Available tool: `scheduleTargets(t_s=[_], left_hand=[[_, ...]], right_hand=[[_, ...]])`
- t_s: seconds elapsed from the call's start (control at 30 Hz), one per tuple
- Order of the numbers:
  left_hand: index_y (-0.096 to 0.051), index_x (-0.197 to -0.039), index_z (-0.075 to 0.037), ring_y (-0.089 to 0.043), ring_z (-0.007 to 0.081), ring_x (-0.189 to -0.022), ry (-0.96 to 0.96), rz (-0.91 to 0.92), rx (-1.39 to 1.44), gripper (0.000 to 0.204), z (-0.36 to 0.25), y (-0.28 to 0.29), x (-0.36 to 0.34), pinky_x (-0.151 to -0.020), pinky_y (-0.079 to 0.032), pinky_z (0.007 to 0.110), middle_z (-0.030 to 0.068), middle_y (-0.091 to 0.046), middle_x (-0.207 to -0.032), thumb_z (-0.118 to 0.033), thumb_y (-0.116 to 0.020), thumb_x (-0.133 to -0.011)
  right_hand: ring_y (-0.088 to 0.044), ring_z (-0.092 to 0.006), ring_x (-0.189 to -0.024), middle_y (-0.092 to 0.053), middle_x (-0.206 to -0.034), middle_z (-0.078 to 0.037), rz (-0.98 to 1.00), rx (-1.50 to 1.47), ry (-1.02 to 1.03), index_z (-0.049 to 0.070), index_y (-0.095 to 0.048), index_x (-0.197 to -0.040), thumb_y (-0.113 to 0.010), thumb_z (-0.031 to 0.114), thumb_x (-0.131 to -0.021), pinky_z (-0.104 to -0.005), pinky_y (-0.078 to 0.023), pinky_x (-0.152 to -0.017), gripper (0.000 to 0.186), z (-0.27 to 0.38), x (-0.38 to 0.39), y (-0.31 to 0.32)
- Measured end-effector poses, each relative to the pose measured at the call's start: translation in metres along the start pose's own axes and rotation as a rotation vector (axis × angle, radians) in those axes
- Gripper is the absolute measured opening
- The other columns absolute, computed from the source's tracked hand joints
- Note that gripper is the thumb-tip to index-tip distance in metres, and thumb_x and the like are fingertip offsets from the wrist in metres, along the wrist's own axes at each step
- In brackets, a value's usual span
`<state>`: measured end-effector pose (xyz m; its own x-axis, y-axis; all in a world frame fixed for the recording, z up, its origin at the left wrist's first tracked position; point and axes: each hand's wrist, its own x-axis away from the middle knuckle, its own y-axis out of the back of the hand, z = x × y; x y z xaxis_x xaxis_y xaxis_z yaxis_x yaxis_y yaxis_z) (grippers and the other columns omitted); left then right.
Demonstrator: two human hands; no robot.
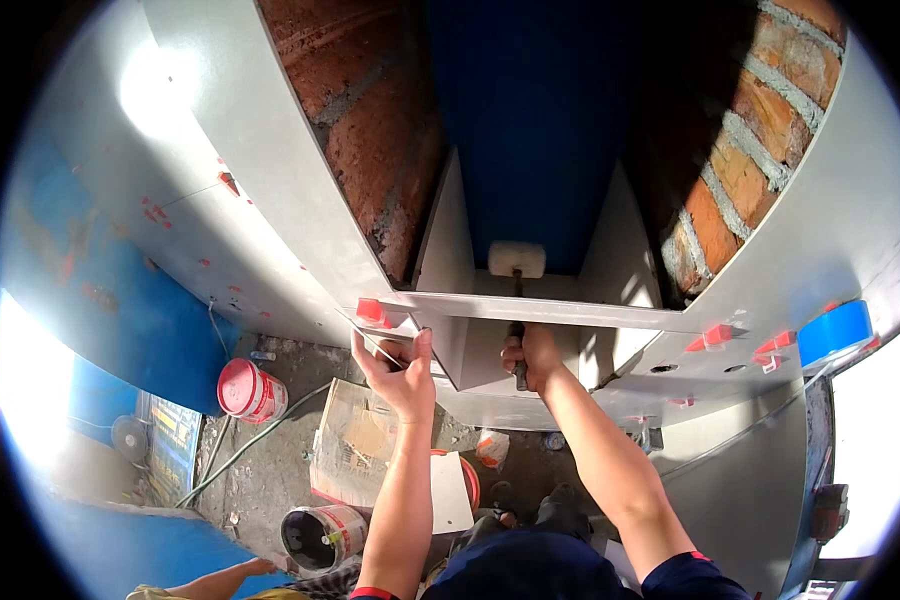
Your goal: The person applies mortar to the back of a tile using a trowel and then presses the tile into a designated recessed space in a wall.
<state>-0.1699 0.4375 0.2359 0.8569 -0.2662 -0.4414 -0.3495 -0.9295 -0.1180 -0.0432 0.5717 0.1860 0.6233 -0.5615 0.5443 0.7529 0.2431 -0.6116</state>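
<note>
My right hand [537, 358] is wrapped round the handle of a mallet [517, 262] with a white head. The mallet head is inside a tiled wall niche [592, 232], near its bottom panel and blue back. At the niche's lower left corner, my left hand [400, 382] grips the edge of a narrow light-grey tile piece [373, 343], thumb and fingers on either side. Just above those fingertips sits a red tile-levelling wedge [372, 311]. A light tile edge [540, 312] runs across the niche front, between the mallet head and my right hand.
Bare brick [760, 140] shows beside the niche. More red wedges [712, 338] and a blue tape roll [834, 333] are on the right wall. Below are a red-lidded bucket [252, 390], an open bucket [323, 536], a cardboard box [355, 440] and a hose [255, 440]. Another person's hand [258, 567] shows lower left.
</note>
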Motion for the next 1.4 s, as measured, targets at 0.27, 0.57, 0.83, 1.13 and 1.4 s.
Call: scheduleTargets(t_s=[0.27,0.57,0.83,1.13,1.4], left_hand=[[-0.03,-0.138,0.002,-0.044,0.0056,-0.061,0.006,-0.001,-0.01,0.083,-0.002,-0.002,0.001,-0.058,-0.035,0.019,-0.0031,-0.049,-0.067,-0.009,-0.081,-0.073],[-0.029,-0.138,0.003,-0.04,0.0051,-0.062,0.017,0.038,-0.006,0.079,0.0,0.001,0.0,-0.06,-0.034,0.019,-0.0044,-0.046,-0.067,-0.007,-0.077,-0.077],[-0.031,-0.135,0.005,-0.044,0.0061,-0.058,0.006,0.029,0.001,0.084,0.005,0.005,-0.004,-0.054,-0.036,0.02,-0.0023,-0.049,-0.063,-0.013,-0.083,-0.071],[-0.031,-0.135,0.002,-0.042,0.0055,-0.059,0.021,0.027,-0.005,0.081,0.001,0.002,-0.003,-0.056,-0.035,0.019,-0.0036,-0.048,-0.064,-0.01,-0.081,-0.073],[-0.03,-0.138,0.0,-0.041,0.0051,-0.061,0.039,0.041,-0.037,0.079,-0.001,0.005,-0.001,-0.06,-0.035,0.02,-0.004,-0.047,-0.066,-0.009,-0.079,-0.076]], right_hand=[[-0.033,-0.0122,-0.04,-0.04,-0.055,0.001,-0.001,0.074,-0.067,0.013,-0.043,-0.075,-0.04,0.043,-0.098,-0.0303,-0.034,-0.042,0.038,-0.008,0.004,0.013],[-0.063,-0.0342,-0.066,-0.061,-0.073,-0.019,-0.257,1.075,0.541,0.002,-0.058,-0.109,-0.047,0.03,-0.096,-0.0398,-0.047,-0.06,0.033,-0.04,0.071,0.048],[-0.062,-0.0394,-0.074,-0.062,-0.078,-0.022,-0.347,1.258,0.554,0.008,-0.052,-0.122,-0.05,0.025,-0.096,-0.0416,-0.048,-0.065,0.031,-0.081,0.033,0.061],[-0.058,-0.0449,-0.072,-0.06,-0.078,-0.025,-0.232,1.229,0.649,0.009,-0.054,-0.12,-0.05,0.022,-0.096,-0.0479,-0.045,-0.062,0.028,-0.087,0.032,0.08],[-0.056,-0.0287,-0.06,-0.057,-0.066,-0.013,-0.233,1.186,0.622,0.005,-0.053,-0.105,-0.049,0.024,-0.097,-0.0385,-0.045,-0.055,0.021,-0.099,0.031,0.08]])
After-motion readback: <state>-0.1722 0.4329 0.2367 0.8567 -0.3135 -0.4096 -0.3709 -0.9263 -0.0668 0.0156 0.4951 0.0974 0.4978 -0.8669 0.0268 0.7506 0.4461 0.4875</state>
